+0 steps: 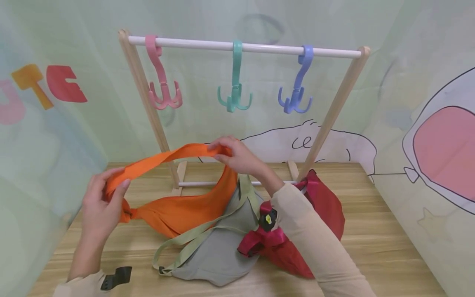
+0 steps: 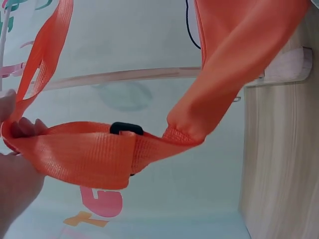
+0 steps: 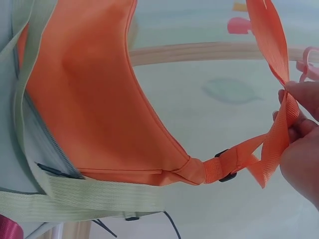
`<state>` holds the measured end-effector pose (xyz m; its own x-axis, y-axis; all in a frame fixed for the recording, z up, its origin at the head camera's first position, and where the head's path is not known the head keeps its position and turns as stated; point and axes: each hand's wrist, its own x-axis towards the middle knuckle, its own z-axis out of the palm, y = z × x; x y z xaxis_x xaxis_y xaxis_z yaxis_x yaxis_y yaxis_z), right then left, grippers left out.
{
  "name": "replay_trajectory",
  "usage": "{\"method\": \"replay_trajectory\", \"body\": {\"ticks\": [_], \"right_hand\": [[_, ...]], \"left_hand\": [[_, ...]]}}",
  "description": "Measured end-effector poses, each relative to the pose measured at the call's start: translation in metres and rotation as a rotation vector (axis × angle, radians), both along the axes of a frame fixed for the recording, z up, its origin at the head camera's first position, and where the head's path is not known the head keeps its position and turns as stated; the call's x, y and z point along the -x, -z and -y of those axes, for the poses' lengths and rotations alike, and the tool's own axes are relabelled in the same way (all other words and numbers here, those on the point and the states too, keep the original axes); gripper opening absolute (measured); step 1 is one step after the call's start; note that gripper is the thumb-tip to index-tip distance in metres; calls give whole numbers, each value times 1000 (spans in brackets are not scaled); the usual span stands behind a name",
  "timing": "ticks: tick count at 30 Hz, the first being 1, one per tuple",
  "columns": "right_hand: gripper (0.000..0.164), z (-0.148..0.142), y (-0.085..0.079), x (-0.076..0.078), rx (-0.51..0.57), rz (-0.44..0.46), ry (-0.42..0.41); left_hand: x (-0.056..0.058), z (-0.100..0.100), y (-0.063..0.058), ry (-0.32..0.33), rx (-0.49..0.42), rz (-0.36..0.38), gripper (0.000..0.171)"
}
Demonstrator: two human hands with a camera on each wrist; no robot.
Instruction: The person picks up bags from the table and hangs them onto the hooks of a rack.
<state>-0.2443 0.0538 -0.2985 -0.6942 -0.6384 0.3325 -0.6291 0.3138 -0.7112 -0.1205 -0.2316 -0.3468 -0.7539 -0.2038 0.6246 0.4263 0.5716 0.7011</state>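
An orange bag (image 1: 193,212) hangs tilted from its wide webbing strap (image 1: 159,161), which both hands raise into a loop. My left hand (image 1: 100,204) grips the strap at the left, fingers curled round it. At the other side my right hand (image 1: 239,156) pinches the strap between thumb and fingers. Black buckles show on the webbing in both wrist views, one buckle (image 2: 127,128) near the left hand. Against the orange bag lies a grey bag (image 1: 222,255) with pale green straps, its zipper (image 3: 52,134) visible in the right wrist view.
A red bag (image 1: 328,202) lies right of the grey one, partly behind my right forearm. Behind stands a wooden rack with a white bar (image 1: 271,48), carrying a pink hook (image 1: 163,78), a green hook (image 1: 235,82) and a blue hook (image 1: 298,84). Printed curtains surround the wooden table (image 1: 386,247).
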Motion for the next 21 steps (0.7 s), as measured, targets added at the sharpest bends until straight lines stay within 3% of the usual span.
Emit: {"method": "replay_trajectory", "body": {"ticks": [8, 21], "right_hand": [[27, 2, -9, -2, 25, -15, -32], [27, 1, -20, -7, 31, 20, 12]], "left_hand": [[6, -3, -11, -1, 21, -67, 29], [14, -12, -24, -32, 106, -173, 25]]}}
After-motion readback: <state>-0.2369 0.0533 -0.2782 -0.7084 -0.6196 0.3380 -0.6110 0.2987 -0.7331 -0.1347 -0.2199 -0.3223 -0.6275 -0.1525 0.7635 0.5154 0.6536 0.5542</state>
